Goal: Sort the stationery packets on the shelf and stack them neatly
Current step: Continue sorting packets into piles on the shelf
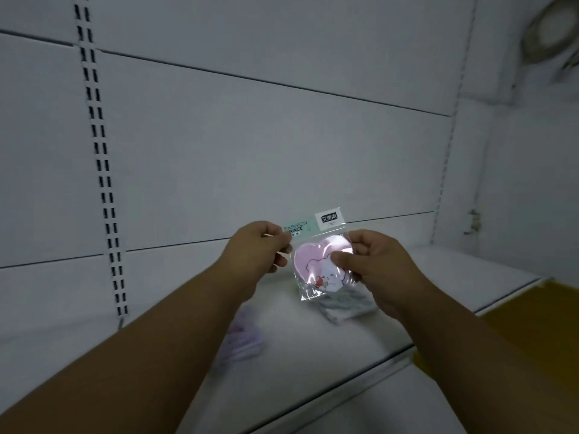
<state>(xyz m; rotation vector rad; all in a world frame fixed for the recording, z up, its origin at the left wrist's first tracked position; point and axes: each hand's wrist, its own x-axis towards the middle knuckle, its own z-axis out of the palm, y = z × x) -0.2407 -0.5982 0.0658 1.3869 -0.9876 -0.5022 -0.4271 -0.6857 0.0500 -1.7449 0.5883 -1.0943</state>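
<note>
With left hand [261, 245] and right hand [369, 261] pinched on the packet [319, 264] above the shelf [470, 277] middle, lower it flat, square onto the pile [344, 305] beneath.

My left hand [262, 245] covers the left end of the packet [319, 261]'s green header, so its print reads only in part. My right hand [369, 264] hides the heart's right side. On the shelf [470, 277], 1 pale stack [347, 305] beneath the packet and 1 lilac heap [242, 341] nearer the front edge are blurred beyond reading. A round fixture [554, 29] is cut off at the top right.
</note>
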